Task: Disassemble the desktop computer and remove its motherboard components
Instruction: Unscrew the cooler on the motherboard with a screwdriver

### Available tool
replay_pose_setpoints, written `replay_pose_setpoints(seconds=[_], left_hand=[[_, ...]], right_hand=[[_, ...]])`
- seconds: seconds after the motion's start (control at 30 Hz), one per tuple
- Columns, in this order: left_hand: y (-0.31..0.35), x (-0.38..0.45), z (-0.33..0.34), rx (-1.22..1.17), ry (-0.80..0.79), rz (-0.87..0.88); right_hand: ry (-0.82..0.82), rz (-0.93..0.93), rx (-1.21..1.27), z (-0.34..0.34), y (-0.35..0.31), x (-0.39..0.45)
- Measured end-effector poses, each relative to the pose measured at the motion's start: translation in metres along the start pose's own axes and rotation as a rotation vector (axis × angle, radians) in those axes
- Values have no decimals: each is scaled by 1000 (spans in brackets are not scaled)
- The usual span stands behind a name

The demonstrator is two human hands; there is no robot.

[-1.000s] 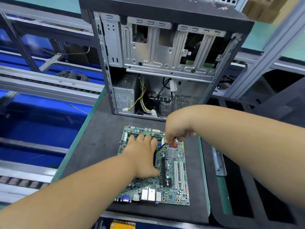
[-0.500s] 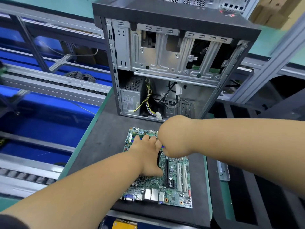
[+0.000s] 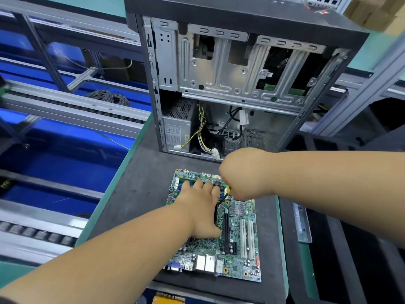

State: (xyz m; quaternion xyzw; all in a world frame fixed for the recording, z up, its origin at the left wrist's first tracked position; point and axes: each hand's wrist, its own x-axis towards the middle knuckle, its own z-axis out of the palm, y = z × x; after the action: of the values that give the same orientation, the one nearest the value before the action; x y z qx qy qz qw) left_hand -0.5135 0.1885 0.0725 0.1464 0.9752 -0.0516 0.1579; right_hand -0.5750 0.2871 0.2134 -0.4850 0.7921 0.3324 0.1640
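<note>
Motherboard [image 3: 232, 244] lies flat on the dark mat of the surface [image 3: 140, 198], just in front of the opened computer case [image 3: 241, 80], so pulling the board out of the chassis looks done. What seems left is stripping the board itself: a memory stick [image 3: 192, 180] sits in its slot along the far edge, and the expansion slots [image 3: 246, 239] on the right stand bare.

Left hand [image 3: 203, 209] lies flat on the middle of the board, fingers straight and reaching up to the memory slots, holding it down. Right hand [image 3: 243, 174] hovers over the board's far right corner, its fingers clenched around a thin tool [image 3: 224, 197] whose dark shaft slants down to the board beside the left hand; what the tip touches is hidden. My guess is a fastener or clip there is being worked.

Inside the case the power supply [image 3: 177, 128] and its loose yellow and black cables [image 3: 201, 132] remain, so the chassis is not fully emptied.
</note>
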Motion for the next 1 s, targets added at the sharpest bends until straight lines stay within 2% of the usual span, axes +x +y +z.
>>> replay_pose_setpoints(seconds=[0.07, 0.13, 0.2, 0.27, 0.3, 0.4, 0.47, 0.5, 0.53, 0.63, 0.73, 0.77, 0.83, 1.0], left_hand=[[0, 0, -1, 13, -17, 4], [1, 0, -2, 20, -30, 4], [1, -2, -3, 2, -32, 1], [1, -3, -4, -12, -23, -1], [1, -3, -4, -12, -18, -2], [1, -4, -6, -19, -13, -6], [1, -3, -5, -23, -5, -6], [1, -3, -4, -23, 0, -4], [0, -2, -4, -21, 5, -1], [-1, -1, -4, -2, -16, 3], [-1, -1, -7, 24, -62, 13], [0, -1, -7, 22, -66, 15], [0, -2, -6, 9, -68, 13], [0, -3, -4, -8, -36, -8]], right_hand=[[71, -188, -231, 1, -2, -5], [103, -254, -316, 1, 0, -5], [119, -213, -252, -1, 1, -5], [80, -92, -87, -3, 1, -2], [-1, -26, 15, -3, 2, 0], [-404, 146, 341, -5, 5, 7], [-574, 261, 578, -3, 6, 8], [-564, 246, 564, -2, 8, 7], [-501, 179, 427, -2, 8, 6], [-182, -61, -76, -3, 1, 3], [4, -299, -341, -6, -4, -4], [31, -327, -362, -7, -4, -5], [37, -268, -313, -5, -1, -3], [-40, 48, 75, 1, 7, 2]])
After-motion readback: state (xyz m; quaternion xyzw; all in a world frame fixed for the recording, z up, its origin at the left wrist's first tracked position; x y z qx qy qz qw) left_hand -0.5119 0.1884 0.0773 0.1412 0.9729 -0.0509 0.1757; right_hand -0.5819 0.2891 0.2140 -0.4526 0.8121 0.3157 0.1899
